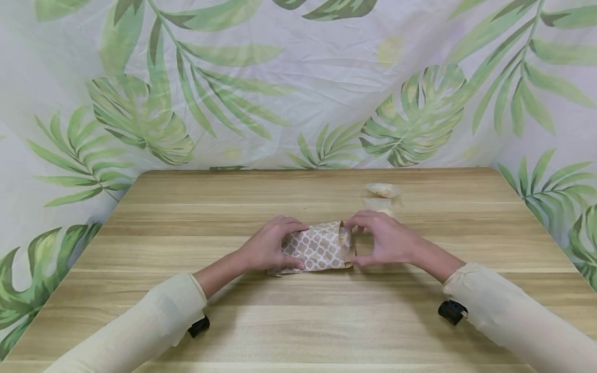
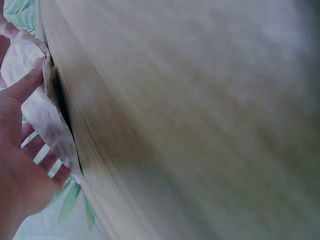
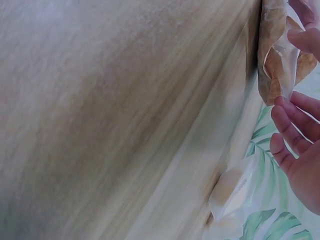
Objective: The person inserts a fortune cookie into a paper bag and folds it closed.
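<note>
A brown paper bag with a white lattice pattern lies on its side on the table, its mouth facing right. My left hand grips the bag near its closed end, thumb along the near edge and fingers along the far edge. At the mouth, my right hand holds a clear plastic packet between thumb and fingertips. Part of that packet sits inside the bag, so its full shape is hidden. In the left wrist view the left thumb presses on the bag's pale side.
Two small clear packets with pale contents, one packet behind the other packet, lie beyond the right hand. The wood-grain table reaches back to a leaf-printed cloth. Black wrist devices show under both sleeves.
</note>
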